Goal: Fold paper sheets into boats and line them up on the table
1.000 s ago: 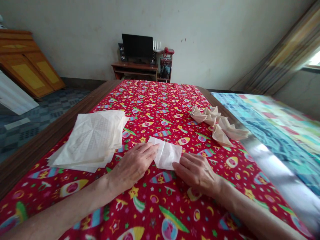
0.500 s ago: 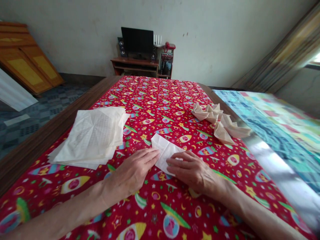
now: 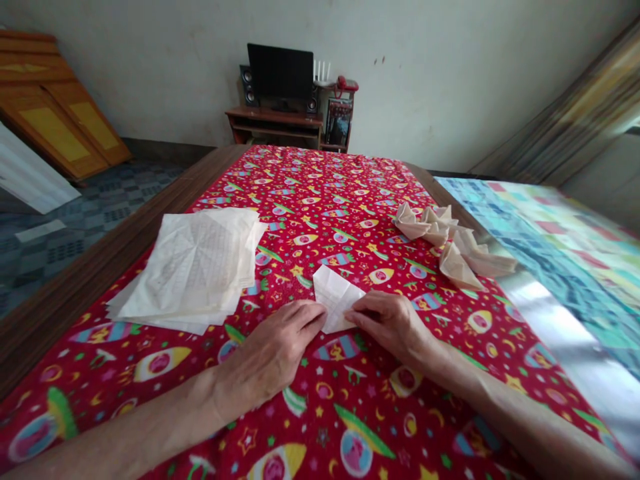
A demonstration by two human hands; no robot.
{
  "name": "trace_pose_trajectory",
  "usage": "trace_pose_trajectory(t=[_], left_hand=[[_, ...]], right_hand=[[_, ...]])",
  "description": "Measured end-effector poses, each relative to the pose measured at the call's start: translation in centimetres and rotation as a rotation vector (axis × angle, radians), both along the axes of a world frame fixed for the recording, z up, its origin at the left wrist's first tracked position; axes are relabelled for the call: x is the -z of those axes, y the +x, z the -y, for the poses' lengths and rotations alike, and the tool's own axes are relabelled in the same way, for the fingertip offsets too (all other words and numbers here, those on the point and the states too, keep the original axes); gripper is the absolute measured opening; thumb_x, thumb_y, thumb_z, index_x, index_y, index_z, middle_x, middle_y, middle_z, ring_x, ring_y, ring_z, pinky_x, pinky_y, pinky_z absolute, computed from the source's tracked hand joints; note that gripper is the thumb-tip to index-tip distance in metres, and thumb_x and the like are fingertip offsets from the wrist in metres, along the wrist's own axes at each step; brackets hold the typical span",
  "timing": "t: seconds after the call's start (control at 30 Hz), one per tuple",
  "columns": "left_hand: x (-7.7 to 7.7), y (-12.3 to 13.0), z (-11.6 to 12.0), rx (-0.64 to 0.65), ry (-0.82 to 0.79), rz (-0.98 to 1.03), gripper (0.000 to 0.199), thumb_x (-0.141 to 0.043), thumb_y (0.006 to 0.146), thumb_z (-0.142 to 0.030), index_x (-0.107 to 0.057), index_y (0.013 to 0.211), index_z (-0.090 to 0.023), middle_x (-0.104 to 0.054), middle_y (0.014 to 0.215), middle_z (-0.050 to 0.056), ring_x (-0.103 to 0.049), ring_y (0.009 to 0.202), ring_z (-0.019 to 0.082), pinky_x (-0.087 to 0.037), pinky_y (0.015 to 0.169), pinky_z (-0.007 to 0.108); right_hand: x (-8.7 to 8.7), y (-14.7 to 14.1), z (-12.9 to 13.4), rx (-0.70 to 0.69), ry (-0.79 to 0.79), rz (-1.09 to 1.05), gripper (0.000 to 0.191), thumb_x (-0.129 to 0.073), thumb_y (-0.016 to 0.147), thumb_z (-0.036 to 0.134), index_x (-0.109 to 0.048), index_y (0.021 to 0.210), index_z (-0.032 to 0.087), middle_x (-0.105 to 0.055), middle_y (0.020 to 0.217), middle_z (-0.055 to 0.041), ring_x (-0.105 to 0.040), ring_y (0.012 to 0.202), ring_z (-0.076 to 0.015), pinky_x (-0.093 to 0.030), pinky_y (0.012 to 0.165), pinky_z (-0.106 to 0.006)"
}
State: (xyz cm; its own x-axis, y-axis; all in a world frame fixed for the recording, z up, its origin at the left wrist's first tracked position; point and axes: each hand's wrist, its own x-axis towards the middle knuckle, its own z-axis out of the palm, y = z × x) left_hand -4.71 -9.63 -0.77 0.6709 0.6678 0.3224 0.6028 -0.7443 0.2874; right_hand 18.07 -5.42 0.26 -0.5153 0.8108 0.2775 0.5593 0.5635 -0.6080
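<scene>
White paper, thin and folded into a small many-sided piece, lay on the red cloth printed with rockets and stars, between the two hands. The left hand touched its lower left edge, fingers close together; whether the thumb gripped the edge from beneath, I could not tell. The right hand had its thumb and forefinger brought together on the paper's lower right edge, the other fingers curled inward. Well to the left of the paper sat a loose stack of thin off-white sheets, the top one marked with creases fanning from its middle. Farther off on the right, near the cloth's edge, stood a cluster of pointed, folded cream paper shapes, some touching. Dark brown wood showed along the cloth's left side, and a black flat monitor stood on a reddish-brown wooden desk against the wall.
</scene>
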Motion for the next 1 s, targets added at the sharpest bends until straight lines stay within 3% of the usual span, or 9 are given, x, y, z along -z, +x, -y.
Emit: trace_pose_trajectory(t=[0.37, 0.5, 1.0], left_hand=[[-0.53, 0.08, 0.06, -0.012, -0.021, 0.005, 0.047, -0.036, 0.086, 0.0, -0.045, 0.13, -0.012, -0.052, 0.123, 0.009, -0.045, 0.117, 0.021, -0.043, 0.104, 0.039], [-0.31, 0.04, 0.2, -0.024, 0.005, -0.014, 0.051, -0.035, 0.086, 0.001, -0.04, 0.135, -0.014, -0.052, 0.124, 0.009, -0.044, 0.118, 0.022, -0.044, 0.103, 0.041], [-0.45, 0.15, 0.44, -0.012, 0.027, -0.088, 0.048, -0.036, 0.086, -0.001, -0.045, 0.131, -0.015, -0.05, 0.125, 0.008, -0.042, 0.121, 0.022, -0.042, 0.105, 0.04]], right_hand=[[0.47, -0.85, -0.86, 0.136, -0.054, 0.103, 0.016, -0.063, 0.081, 0.03, -0.063, 0.07, 0.019, -0.063, 0.066, 0.0018, -0.053, 0.06, -0.0106, -0.035, 0.057, -0.022], [0.54, -0.92, -0.8, 0.132, -0.001, 0.12, 0.019, -0.06, 0.083, 0.029, -0.061, 0.068, 0.018, -0.061, 0.066, 0.0009, -0.051, 0.059, -0.0103, -0.034, 0.056, -0.022], [0.39, -0.97, -0.44, 0.11, 0.085, 0.15, 0.022, -0.057, 0.085, 0.028, -0.054, 0.065, 0.018, -0.055, 0.061, 0.0012, -0.046, 0.054, -0.0095, -0.032, 0.053, -0.021]])
